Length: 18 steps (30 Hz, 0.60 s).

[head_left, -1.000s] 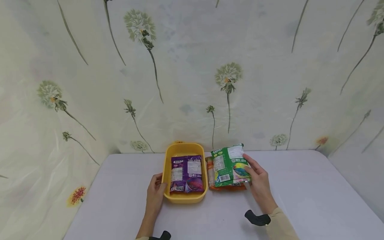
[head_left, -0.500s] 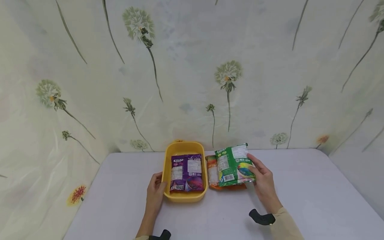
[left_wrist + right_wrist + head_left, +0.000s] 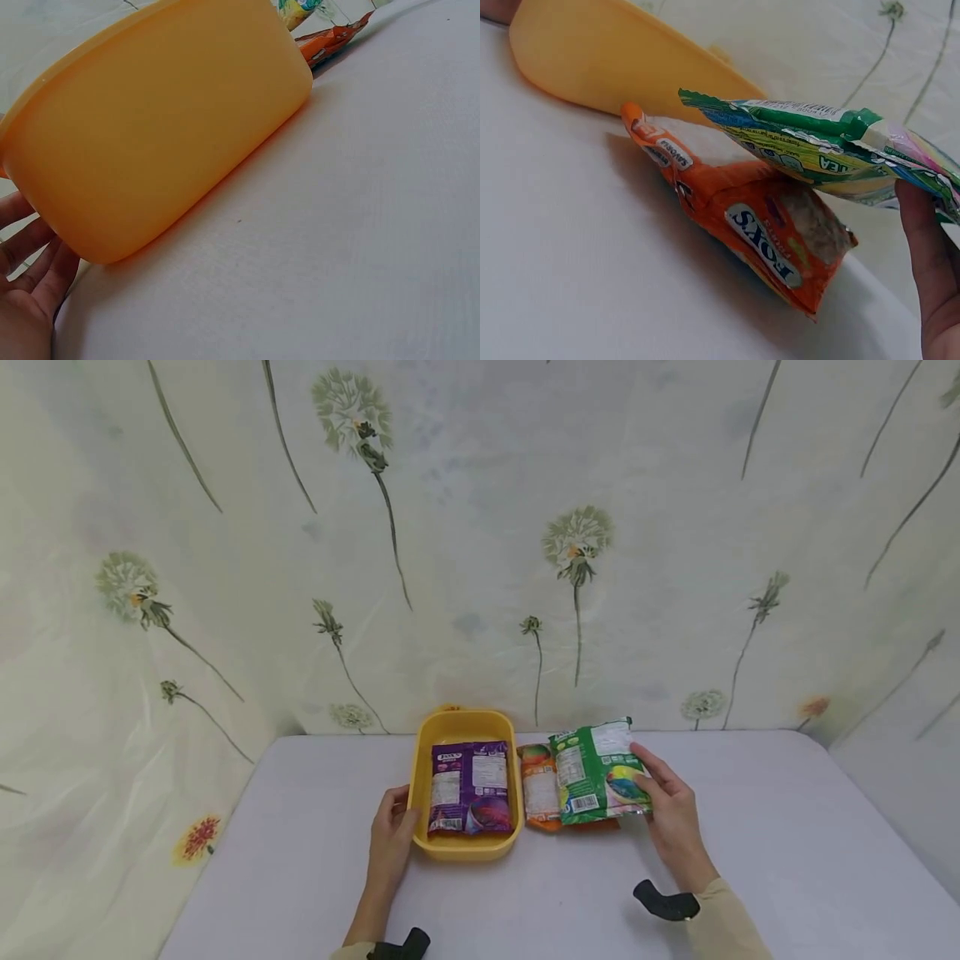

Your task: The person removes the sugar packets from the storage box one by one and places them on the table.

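My right hand pinches the right edge of a green candy bag, holding it tilted above an orange candy bag. In the right wrist view the thumb presses the underside of the green bag; the orange bag shows FOX'S lettering and lies below. My left hand rests against the left side of a yellow plastic tub. Its fingers lie along the outer wall in the left wrist view. Inside the tub lies a purple bag pair, side by side.
A white-covered table carries everything. Behind it hangs a pale sheet printed with dandelions, close to the tub's far end. The orange bag lies just right of the tub.
My right hand has moved to the right with the green bag, so more of the orange bag shows beneath. The left hand stays at the tub.
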Tool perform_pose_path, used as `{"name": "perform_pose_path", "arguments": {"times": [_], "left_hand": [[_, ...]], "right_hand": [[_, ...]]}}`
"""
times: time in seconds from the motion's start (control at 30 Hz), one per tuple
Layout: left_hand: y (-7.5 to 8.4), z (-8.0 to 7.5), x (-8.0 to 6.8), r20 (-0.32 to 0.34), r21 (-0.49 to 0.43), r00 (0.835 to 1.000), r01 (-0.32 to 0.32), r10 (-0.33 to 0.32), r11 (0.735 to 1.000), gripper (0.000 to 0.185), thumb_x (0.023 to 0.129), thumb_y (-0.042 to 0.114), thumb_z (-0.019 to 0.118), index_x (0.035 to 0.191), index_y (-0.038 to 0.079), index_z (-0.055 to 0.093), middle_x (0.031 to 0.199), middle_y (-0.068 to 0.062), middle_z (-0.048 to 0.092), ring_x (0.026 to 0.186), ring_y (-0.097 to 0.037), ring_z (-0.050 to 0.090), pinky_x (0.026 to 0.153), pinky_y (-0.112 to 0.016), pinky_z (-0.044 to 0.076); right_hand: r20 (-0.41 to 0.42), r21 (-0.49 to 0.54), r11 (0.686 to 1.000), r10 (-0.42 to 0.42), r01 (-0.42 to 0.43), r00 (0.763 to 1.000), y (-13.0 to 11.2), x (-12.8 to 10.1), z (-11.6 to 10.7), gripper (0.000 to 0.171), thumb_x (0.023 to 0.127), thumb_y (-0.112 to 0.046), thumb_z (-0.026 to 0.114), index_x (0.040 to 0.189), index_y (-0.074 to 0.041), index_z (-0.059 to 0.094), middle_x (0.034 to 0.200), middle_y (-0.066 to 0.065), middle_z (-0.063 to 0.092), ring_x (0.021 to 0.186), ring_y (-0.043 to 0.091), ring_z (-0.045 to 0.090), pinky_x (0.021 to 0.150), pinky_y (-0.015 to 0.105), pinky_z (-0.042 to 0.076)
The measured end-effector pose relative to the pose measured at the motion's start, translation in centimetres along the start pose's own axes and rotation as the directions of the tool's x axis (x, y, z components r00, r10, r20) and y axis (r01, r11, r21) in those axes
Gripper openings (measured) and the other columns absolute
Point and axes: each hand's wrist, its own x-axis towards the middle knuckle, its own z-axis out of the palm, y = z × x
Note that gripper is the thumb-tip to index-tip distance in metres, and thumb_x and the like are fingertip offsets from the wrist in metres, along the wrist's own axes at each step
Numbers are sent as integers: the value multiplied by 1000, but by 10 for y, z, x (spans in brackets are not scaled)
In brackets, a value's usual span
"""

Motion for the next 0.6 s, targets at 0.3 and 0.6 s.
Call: {"name": "perform_pose_path", "arguments": {"times": [0.3,0.6], "left_hand": [[1,0,1,-7,1,1000,-6,6,1000,33,88,18,56,120,18,56,116,-3,60,104,-18,58,94,-32,49],[-3,0,2,-3,-8,1000,-1,1,1000,32,88,19,57,120,19,56,116,-3,60,104,-17,57,93,-32,50]], "right_hand": [[-13,0,1000,8,-8,1000,3,3,-10,50,96,-21,53,144,-16,39,155,-5,28,119,0,45,86,12,50],[-45,-4,999,46,-46,998,4,3,-19,50,96,-21,52,144,-18,40,155,-6,29,119,-1,44,84,11,50]]}}
